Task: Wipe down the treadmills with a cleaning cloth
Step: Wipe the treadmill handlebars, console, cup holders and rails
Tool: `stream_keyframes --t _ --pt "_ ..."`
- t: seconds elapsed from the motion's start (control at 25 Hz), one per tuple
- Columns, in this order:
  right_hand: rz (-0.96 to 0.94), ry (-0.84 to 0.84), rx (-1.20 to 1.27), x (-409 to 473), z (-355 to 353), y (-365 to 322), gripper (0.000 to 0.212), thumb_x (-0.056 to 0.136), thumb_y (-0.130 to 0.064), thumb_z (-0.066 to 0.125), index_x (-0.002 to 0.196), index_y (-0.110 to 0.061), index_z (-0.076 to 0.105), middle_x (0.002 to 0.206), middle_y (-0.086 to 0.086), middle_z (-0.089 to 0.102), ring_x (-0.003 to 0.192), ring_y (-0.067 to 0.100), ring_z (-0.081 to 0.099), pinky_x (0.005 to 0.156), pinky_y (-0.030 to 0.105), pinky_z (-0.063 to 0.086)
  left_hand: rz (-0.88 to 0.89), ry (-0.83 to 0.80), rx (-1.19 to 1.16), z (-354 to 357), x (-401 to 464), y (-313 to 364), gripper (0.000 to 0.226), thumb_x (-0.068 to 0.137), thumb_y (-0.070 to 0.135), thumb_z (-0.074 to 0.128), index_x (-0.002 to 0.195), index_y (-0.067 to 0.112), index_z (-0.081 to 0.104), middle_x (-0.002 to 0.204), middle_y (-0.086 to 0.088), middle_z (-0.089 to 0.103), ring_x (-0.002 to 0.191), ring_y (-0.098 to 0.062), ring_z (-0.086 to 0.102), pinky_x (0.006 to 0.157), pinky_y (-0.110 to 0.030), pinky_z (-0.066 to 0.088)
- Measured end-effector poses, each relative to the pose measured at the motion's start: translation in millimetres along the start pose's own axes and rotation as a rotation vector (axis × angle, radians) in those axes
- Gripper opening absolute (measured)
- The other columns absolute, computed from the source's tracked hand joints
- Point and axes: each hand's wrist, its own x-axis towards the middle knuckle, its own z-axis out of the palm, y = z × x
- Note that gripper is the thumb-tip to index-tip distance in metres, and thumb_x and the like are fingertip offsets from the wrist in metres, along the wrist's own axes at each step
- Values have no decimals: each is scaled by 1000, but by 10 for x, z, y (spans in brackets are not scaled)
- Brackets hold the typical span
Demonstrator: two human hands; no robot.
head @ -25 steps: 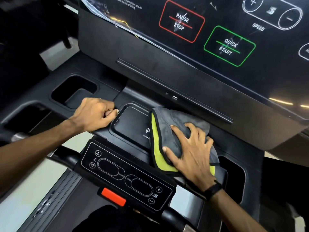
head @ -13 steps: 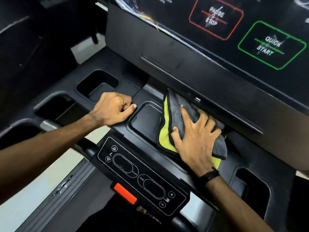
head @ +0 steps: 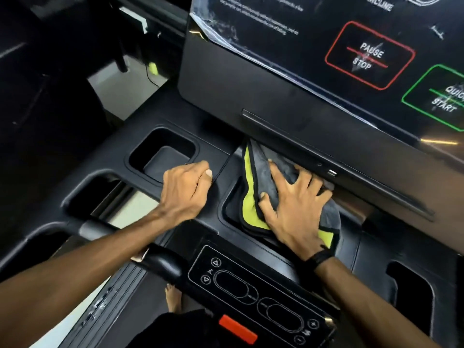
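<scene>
**Cleaning cloth pressed under the display's lower edge, close to the ports**

The cleaning cloth (head: 266, 179), grey with a yellow-green underside, lies in the shallow centre tray (head: 229, 209) of the treadmill console (head: 221, 149). Its far tip is pushed into the gap beneath the display panel (head: 288, 84).

At the left, the left hand (head: 185, 192) rests loosely curled on the ledge between the cup recess (head: 160, 154) and the tray, clamped on nothing, apparently bracing.

Further right, the right hand (head: 293, 209) lies flat on the cloth with fingers spread apart, pressing it down rather than gripping it.

The folded cloth's long axis runs from the tray's near right corner toward its far left corner, the narrow end pointing away from the person.

Likely risks: the cloth's far edge could snag on the small port (head: 332, 173) just right of the fingertips, or a damp cloth could push moisture into it. A stroke swung nearer could brush the buttons of the control strip (head: 251, 290).
</scene>
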Motion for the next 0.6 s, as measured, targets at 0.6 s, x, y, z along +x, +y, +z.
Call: stream_keyframes --t 0.6 --pt "-331 -125 174 259 -161 -837 55 87 -66 41 127 -32 55 104 1 50 94 23 46 79 44 34 -351 213 -256 -77 59 -103 34 80 25 32 60 2 48 54 -18 48 53 -34 47 56 -51 40"
